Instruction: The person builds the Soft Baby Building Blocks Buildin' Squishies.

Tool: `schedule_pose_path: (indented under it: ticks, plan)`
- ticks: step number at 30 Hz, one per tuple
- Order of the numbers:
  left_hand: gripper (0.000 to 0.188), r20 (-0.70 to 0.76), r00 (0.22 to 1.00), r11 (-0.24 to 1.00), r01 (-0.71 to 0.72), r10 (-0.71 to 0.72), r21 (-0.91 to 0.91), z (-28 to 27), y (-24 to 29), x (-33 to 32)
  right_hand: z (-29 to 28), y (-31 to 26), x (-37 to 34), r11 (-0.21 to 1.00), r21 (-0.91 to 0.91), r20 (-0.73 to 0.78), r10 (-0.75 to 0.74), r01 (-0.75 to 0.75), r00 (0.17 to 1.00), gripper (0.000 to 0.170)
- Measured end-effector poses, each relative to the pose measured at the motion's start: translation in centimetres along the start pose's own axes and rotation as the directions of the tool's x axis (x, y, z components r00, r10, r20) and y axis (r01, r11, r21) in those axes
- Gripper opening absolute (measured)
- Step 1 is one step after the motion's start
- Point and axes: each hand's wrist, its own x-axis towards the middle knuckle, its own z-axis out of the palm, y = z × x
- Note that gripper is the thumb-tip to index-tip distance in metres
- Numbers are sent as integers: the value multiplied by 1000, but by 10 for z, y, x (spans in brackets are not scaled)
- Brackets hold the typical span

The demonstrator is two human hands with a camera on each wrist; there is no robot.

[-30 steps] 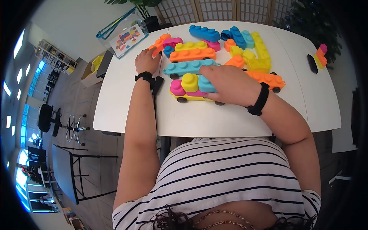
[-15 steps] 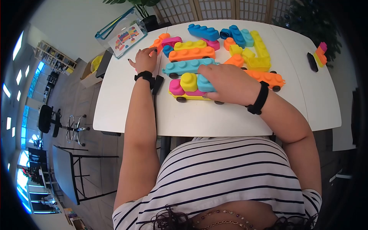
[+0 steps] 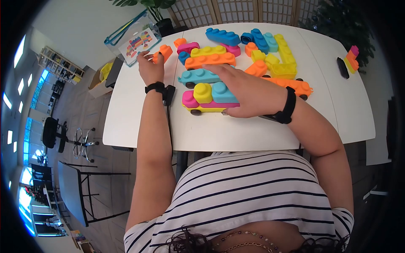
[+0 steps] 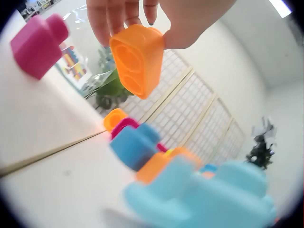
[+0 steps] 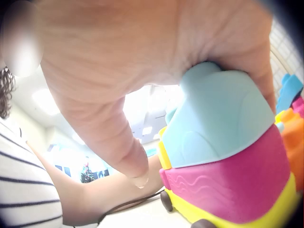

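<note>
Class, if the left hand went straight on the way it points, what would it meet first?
The left hand, holding an orange block, would probably meet the clear bag first, though the depth between them is unclear.

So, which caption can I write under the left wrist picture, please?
A left hand pinches an orange block above the white table, with a pink block at picture left.

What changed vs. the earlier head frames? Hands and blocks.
Left hand moved left and now pinches an orange block, drawn left, away from the other small orange block. Right hand opened wider, thumb off the light blue block. The yellow-based car slid slightly left and nearer the person. Unchanged: long blue block, yellow L-shape.
</note>
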Motion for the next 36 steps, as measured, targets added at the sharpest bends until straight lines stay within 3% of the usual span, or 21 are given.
schedule_pose_path:
  ticks: [1,2,3,4,6,8,10,12,13,14,16,17,19,23,25,29,31,36]
  plan:
    - [49,-3,1000,987,1,-1,-161,-2,9,0,1,3,1,1000,-2,-5,1,-1,1000,102]
    - [49,0,1000,987,-3,3,-163,-7,16,0,2,7,2,998,57,-15,-26,27,1000,113]
    - [42,100,994,902,-2,50,-432,-13,23,0,4,10,3,992,115,-29,-51,54,998,124]
    - [36,184,975,746,31,123,-665,-20,33,0,7,12,2,993,112,-38,-44,48,998,124]
    - [30,365,887,691,76,282,-718,-53,68,-18,10,15,4,986,167,-149,32,-7,988,132]
    - [21,441,763,632,56,473,-773,-72,84,-32,10,12,9,962,269,-229,111,-47,967,130]
    - [24,523,654,651,61,547,-757,-80,101,-48,4,8,10,922,377,-287,202,-84,936,128]
    - [28,550,603,676,24,578,-737,-79,116,-61,-16,4,11,925,380,-207,73,11,976,122]
    - [25,563,581,663,53,588,-747,-76,121,-67,-19,0,11,931,359,-249,28,66,968,103]
    - [24,571,547,666,33,612,-745,-74,125,-72,-25,-4,10,931,361,-246,30,63,969,103]
    - [24,605,497,694,8,622,-720,-72,129,-78,-36,-8,8,944,326,-91,80,-46,993,91]
    - [24,607,500,696,11,618,-718,-71,129,-79,-35,-6,8,943,328,-87,80,-47,993,91]
    - [23,600,497,695,-8,627,-719,-68,128,-78,-35,-2,7,989,145,-71,-13,23,997,80]
    - [24,636,490,714,39,596,-699,-68,120,-72,-33,-5,6,984,178,-64,16,-4,998,78]
    - [25,708,406,729,133,578,-671,-70,118,-69,-33,-11,5,984,174,-9,48,-46,999,75]
    - [24,714,398,730,142,576,-668,-68,112,-67,-30,-11,2,989,150,-51,4,4,999,71]
    - [23,692,448,718,146,565,-681,-65,111,-68,-33,-10,3,990,132,13,48,-49,999,70]
    - [22,649,457,689,102,608,-718,-60,107,-65,-25,-1,4,998,59,-31,9,-7,999,70]
